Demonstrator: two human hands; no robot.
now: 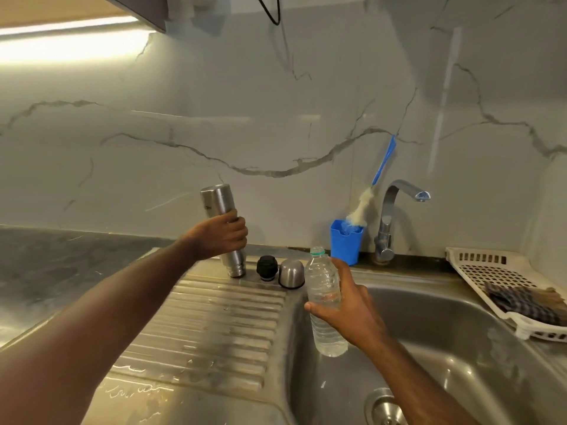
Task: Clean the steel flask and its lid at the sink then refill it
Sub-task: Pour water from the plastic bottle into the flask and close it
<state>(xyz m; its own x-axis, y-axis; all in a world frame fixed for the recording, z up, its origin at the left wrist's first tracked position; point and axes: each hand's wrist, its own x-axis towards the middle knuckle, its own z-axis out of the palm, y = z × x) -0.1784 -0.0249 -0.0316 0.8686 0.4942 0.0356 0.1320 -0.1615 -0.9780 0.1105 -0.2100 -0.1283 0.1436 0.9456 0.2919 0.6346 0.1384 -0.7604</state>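
My left hand (220, 237) grips the steel flask (218, 201) around its middle. The flask is upside down, its narrow mouth resting on the back of the ribbed drainboard (214, 317). Just right of it stand the black stopper (267, 267) and the domed steel lid cup (291, 273), both on the drainboard. My right hand (349, 308) holds a clear plastic water bottle (323, 289) upright over the left edge of the sink basin (445, 332). The bottle has no cap and holds water.
A curved steel tap (395, 210) stands behind the basin. Beside it, a blue cup (346, 242) holds a blue-handled bottle brush (365, 207). A white plastic basket (503, 280) with a dark cloth sits at the right. The drain (386, 409) is at the bottom.
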